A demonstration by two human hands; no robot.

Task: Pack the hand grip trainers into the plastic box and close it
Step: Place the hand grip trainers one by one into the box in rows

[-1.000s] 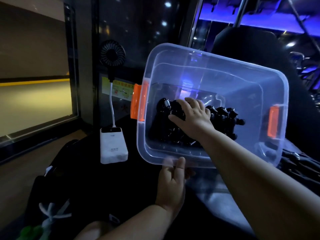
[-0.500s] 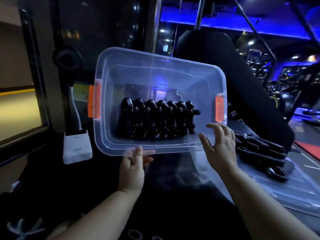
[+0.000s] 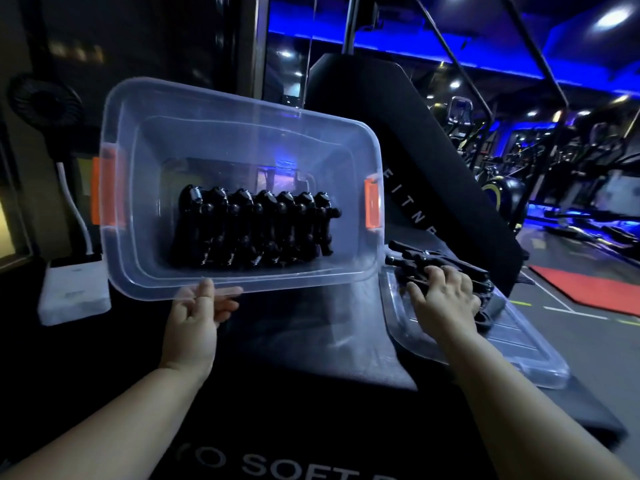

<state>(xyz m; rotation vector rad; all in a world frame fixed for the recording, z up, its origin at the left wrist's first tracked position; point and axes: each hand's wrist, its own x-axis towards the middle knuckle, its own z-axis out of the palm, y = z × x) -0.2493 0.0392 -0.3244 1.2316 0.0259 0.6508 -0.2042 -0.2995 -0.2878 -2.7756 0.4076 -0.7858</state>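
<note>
Head view: pinches near rim of tipped-up clear plastic box (image 3: 242,133) with left hand (image 3: 194,323), row of black hand grip trainers (image 3: 256,230) inside. Rests right hand (image 3: 446,299) on loose trainers (image 3: 433,259) on the lid (image 3: 512,344) beside it; cannot tell whether gripping.

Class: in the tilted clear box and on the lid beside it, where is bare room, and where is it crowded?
Bare: the plastic box floor between the packed row and upper wall, a strip by the left orange latch, the lid's near end. Crowded: the lid's far end, where the right hand rests on loose trainers.
</note>
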